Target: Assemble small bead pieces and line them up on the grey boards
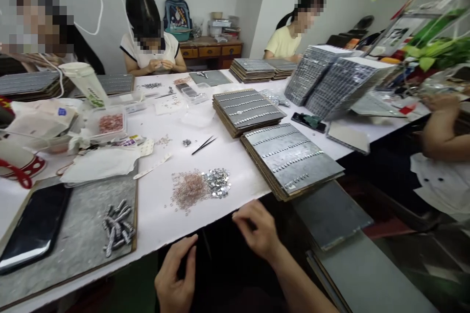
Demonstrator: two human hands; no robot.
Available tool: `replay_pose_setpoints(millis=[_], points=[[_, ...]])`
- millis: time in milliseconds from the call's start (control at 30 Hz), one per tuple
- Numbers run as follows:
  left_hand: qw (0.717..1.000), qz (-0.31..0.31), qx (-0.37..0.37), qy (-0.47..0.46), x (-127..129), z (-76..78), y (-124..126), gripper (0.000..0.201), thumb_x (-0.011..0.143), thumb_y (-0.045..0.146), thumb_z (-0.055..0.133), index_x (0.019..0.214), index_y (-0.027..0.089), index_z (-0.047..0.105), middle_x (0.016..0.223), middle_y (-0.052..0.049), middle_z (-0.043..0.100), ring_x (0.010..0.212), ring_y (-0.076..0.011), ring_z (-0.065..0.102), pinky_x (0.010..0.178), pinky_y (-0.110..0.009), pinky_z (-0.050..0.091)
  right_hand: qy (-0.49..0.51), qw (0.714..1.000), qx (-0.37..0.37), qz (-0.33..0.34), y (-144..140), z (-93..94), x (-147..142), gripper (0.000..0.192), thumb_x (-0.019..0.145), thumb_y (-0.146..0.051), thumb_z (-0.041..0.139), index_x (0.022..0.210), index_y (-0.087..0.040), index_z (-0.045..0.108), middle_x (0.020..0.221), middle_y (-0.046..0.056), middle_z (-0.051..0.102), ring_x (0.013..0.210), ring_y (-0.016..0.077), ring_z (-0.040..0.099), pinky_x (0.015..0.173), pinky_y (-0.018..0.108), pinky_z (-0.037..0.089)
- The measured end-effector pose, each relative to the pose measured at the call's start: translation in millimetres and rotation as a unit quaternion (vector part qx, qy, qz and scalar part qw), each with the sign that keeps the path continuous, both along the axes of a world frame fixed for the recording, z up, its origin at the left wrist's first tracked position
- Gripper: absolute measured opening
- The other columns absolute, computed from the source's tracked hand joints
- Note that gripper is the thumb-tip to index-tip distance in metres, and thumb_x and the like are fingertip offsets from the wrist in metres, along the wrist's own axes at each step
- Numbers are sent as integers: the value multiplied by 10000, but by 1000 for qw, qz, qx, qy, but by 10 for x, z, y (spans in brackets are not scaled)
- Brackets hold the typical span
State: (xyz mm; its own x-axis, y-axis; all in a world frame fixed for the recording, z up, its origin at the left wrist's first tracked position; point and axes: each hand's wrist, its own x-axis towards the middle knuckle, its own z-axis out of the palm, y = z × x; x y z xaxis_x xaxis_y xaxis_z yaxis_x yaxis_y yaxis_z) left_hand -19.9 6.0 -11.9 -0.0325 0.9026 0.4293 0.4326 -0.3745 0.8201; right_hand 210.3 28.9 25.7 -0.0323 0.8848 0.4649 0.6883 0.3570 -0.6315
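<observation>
My left hand (176, 274) hangs just below the near edge of the white table (235, 176), fingers loosely curled, with nothing visible in it. My right hand (257, 230) hovers at the table edge, fingers bent and apart, empty. Just beyond both hands lies a heap of pink beads (187, 190) next to a heap of silver sequins (218, 182). Black tweezers (203, 145) lie farther back on the table.
A grey board (73, 234) at left carries a black phone (35, 227) and several silver pieces (117, 227). Stacked grey boards (290, 159) with rows of pieces sit at right. Other people sit around the table's far and right sides.
</observation>
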Motion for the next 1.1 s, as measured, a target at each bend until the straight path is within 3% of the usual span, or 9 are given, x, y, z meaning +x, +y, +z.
replay_pose_setpoints(millis=[100,233,367,500,633,700,867,1000,1100], points=[[994,53,81,51,-128,78,193,224,833,177,632,1036,247,699,942,-24,734,842,-200,692,866,-327,528,-105,955,61,-269,124,145,710,186,894,-334,478,803,-229,600,781,60,630,763,190,553,749,339,444],[982,103,80,137,-264,209,495,261,879,292,586,1121,234,662,1044,-52,713,947,-242,673,922,-371,497,-129,900,57,-412,219,249,1582,264,889,-391,418,818,-193,578,727,80,585,711,214,479,729,367,374],[973,67,26,220,-324,199,745,456,917,427,480,1334,247,525,1303,-97,609,1184,-311,578,998,-465,460,-145,891,19,-430,192,203,1956,280,863,-405,426,762,-197,583,717,73,607,698,214,489,681,340,339],[954,22,14,298,-376,-19,863,550,955,408,386,1472,227,340,1476,-151,442,1374,-357,379,1070,-597,347,-148,901,-7,-408,142,93,2002,323,868,-443,432,767,-196,614,809,73,653,758,217,536,708,334,366],[930,-49,87,355,-461,-228,884,443,982,266,270,1321,249,553,1469,-135,461,1441,-350,236,1095,-634,268,-139,909,-10,-393,129,31,2014,390,875,-501,432,796,-195,660,889,81,668,832,224,565,760,348,394],[927,-50,105,357,-471,-259,883,439,982,286,280,1324,243,551,1442,-145,492,1434,-348,255,1089,-622,292,-134,909,-6,-394,140,16,2026,430,871,-534,433,792,-191,679,893,89,670,835,228,569,777,359,401],[936,-25,76,343,-353,-162,773,589,957,424,390,1507,255,262,1500,-124,420,1396,-329,351,1095,-540,356,-124,907,12,-403,165,7,2027,492,859,-599,433,790,-192,701,870,97,669,820,229,569,805,381,410],[932,-17,39,359,-235,-29,536,664,948,424,439,1528,244,173,1514,-117,396,1381,-315,382,1100,-515,376,-121,907,18,-404,143,-17,1971,576,862,-654,378,838,-178,703,867,123,652,830,261,554,803,434,398],[939,-20,11,344,-187,68,377,668,957,368,451,1532,227,144,1476,-113,455,1365,-284,411,1074,-468,430,-157,884,43,-438,175,-52,1863,625,858,-687,358,924,-182,719,909,166,646,868,307,545,788,483,377]])
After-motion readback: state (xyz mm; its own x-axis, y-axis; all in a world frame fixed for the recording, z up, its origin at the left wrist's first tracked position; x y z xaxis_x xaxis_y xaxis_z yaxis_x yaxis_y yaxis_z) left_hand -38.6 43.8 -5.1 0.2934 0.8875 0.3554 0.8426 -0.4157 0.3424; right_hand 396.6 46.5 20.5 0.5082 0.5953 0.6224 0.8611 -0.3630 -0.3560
